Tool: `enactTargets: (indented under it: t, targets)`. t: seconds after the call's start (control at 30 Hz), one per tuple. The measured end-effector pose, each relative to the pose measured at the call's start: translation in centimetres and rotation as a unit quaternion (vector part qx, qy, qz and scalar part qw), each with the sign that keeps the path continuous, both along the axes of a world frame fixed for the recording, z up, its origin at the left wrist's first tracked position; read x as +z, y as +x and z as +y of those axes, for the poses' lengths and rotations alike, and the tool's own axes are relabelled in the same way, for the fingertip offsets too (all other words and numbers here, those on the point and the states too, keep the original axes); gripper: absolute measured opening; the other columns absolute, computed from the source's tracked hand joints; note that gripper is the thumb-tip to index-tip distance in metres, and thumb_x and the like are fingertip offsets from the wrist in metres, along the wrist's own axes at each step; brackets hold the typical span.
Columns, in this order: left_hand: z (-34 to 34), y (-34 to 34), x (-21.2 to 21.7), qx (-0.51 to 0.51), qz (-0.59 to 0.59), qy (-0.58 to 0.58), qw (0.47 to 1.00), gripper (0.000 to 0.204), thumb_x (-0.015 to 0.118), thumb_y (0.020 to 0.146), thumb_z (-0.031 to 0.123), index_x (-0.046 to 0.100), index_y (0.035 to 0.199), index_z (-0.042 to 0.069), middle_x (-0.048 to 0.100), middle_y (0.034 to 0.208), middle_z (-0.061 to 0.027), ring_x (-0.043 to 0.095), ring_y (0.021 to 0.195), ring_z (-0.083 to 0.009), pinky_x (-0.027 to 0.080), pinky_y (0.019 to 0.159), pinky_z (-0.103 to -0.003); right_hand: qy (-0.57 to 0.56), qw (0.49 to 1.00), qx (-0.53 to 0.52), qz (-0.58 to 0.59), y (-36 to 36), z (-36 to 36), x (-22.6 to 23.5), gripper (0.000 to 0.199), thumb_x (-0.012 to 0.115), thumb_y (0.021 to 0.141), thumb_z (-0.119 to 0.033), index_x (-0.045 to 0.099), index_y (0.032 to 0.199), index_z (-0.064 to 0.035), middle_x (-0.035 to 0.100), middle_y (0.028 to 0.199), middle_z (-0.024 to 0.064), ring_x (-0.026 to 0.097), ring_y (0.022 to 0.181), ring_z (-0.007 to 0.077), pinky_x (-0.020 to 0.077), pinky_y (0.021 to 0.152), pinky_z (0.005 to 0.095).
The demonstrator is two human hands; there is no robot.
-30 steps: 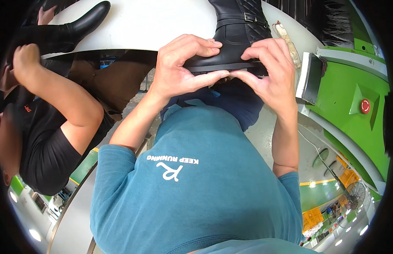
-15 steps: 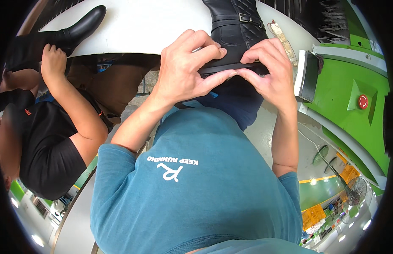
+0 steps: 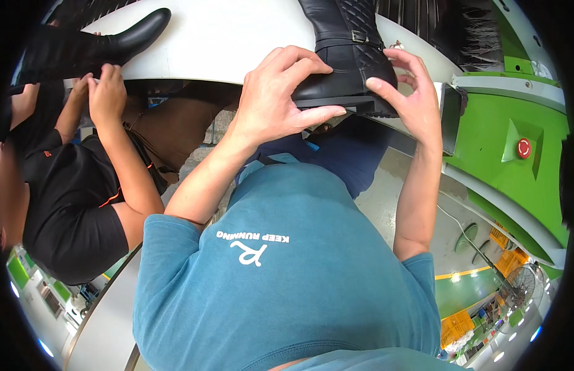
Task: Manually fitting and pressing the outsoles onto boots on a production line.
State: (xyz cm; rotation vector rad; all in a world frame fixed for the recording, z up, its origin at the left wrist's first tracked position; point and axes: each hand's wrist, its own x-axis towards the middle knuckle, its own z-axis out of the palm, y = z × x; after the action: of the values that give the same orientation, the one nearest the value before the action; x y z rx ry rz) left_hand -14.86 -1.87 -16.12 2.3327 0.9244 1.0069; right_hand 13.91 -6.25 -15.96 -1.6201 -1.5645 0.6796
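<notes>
A black boot (image 3: 346, 80) with a quilted shaft, a strap and a metal buckle lies at the near edge of the white table, its sole edge turned toward me. My left hand (image 3: 278, 93) curves around the boot's left side, fingertips on the upper and thumb stretched along below the sole. At the right side, my right hand (image 3: 411, 93) has its thumb against the leather and its fingers reaching behind the boot. The boot hides some of those fingertips.
The white table (image 3: 206, 43) curves across the top. A co-worker in black (image 3: 77, 216), on the left, handles another black boot (image 3: 135, 40). Right of me stands a green machine (image 3: 485, 130) with a red button (image 3: 524, 148). A standing fan (image 3: 521, 284) is farther back.
The boot has turned, so more of its sole edge and heel shows. My thumbs, together before, are now apart; my right hand has shifted to the boot's right side.
</notes>
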Motion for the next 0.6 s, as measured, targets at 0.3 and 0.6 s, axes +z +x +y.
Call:
enactTargets:
  t: [0.3,0.6]
  targets:
    - [-0.1,0.3,0.0,-0.009,0.028,-0.03,0.999,0.065,0.101,0.071,0.026,0.078,0.13,0.01,0.075,0.138,-0.0095,0.076,0.12,-0.0337,0.065,0.1,-0.043,-0.152,0.936,-0.044,0.316,0.1,-0.1,-2.1,0.084,0.096,0.093,-0.033,0.053,0.159,-0.0039,0.069,0.138,0.0175,0.071,0.122,0.0234,0.0579,0.105,0.0363]
    - [-0.2,4.3,-1.4,-0.032,-0.272,0.087,0.958,0.062,0.104,0.068,0.017,0.081,0.125,0.009,0.075,0.133,-0.0149,0.072,0.123,-0.0342,0.066,0.095,-0.041,0.125,0.99,-0.026,0.064,-2.9,-2.6,11.0,0.084,0.102,0.081,-0.014,0.058,0.153,-0.0132,0.07,0.136,0.0115,0.072,0.121,0.0249,0.0615,0.098,0.0376]
